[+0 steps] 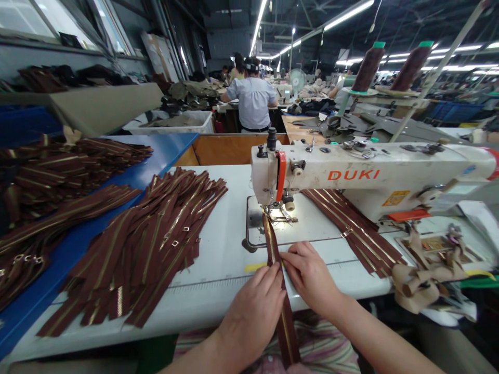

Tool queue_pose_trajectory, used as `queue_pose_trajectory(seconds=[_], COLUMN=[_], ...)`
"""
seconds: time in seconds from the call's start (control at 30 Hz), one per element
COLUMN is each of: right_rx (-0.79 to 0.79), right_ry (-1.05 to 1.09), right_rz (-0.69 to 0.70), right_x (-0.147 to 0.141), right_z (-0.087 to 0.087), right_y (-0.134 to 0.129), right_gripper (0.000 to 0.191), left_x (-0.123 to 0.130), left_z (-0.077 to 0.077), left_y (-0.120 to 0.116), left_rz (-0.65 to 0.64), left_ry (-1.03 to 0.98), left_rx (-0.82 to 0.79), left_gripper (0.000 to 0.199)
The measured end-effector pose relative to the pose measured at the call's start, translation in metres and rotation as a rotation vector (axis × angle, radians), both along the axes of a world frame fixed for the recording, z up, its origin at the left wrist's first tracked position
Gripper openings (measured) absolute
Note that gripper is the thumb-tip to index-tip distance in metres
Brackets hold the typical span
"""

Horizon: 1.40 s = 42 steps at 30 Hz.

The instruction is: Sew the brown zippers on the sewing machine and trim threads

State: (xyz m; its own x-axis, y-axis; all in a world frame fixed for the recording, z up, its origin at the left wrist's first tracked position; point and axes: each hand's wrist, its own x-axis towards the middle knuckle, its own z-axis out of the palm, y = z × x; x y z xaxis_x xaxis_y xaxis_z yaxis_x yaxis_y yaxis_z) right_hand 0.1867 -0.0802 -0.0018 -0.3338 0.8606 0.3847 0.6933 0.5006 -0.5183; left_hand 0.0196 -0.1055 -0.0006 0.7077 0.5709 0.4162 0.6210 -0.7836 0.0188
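Note:
A brown zipper (287, 332) with brass teeth runs from under the presser foot (266, 210) of a white sewing machine (312, 169) down over the table's front edge toward my lap. My left hand (255, 298) grips it near that edge, fingers bent over the tape. Just above and to the right, my right hand (306, 270) pinches the zipper's right side between thumb and forefinger. A lamp lights the metal needle plate (253, 228). Left of the machine lies a heap of brown zippers (152, 234); another bundle of zippers (351, 228) passes beneath the machine arm.
More brown zippers (66, 171) cover a blue surface (171, 148) at left. Tan fabric strips (424, 280) hang at the table's right edge. Two brown thread cones (368, 67) stand behind the machine. A person (253, 101) sits ahead, back turned, near a white bin (206, 123).

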Motion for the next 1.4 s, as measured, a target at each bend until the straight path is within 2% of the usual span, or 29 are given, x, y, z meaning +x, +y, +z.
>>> queue_pose_trajectory(seconds=[0.17, 0.4, 0.6, 0.73, 0.9, 1.0, 1.13, 1.23, 1.4], right_rx=[0.007, 0.013, 0.038, 0.109, 0.112, 0.133, 0.164, 0.155, 0.082], right_ry=[0.017, 0.025, -0.048, -0.240, -0.422, -0.447, -0.472, -0.492, -0.420], right_rz=[-0.023, -0.008, 0.012, 0.020, 0.048, 0.061, 0.081, 0.099, 0.148], right_x=[-0.002, -0.004, -0.003, -0.005, -0.007, -0.008, -0.009, -0.007, 0.007], right_z=[-0.002, -0.003, -0.004, -0.001, 0.005, 0.008, 0.009, 0.010, 0.010], right_y=[-0.001, 0.000, 0.000, 0.000, -0.001, -0.001, -0.001, 0.001, 0.005], right_gripper=[0.022, 0.021, 0.022, 0.019, 0.015, 0.012, 0.010, 0.009, 0.013], left_x=[0.008, 0.008, 0.005, 0.003, -0.003, -0.009, -0.014, -0.016, -0.020], left_z=[0.006, 0.009, 0.009, 0.009, 0.010, 0.013, 0.016, 0.016, 0.010], left_y=[0.003, 0.006, 0.005, 0.006, 0.012, 0.024, 0.047, 0.058, 0.063], left_rz=[0.112, 0.116, 0.080, 0.058, 0.008, -0.007, -0.039, -0.051, -0.073], left_ry=[-0.048, -0.070, -0.048, -0.070, -0.146, -0.189, -0.061, 0.046, 0.073], left_rx=[-0.150, -0.271, -0.243, -0.243, -0.235, -0.196, -0.050, -0.082, -0.105], left_gripper=[0.029, 0.027, 0.022, 0.020, 0.024, 0.027, 0.026, 0.022, 0.021])
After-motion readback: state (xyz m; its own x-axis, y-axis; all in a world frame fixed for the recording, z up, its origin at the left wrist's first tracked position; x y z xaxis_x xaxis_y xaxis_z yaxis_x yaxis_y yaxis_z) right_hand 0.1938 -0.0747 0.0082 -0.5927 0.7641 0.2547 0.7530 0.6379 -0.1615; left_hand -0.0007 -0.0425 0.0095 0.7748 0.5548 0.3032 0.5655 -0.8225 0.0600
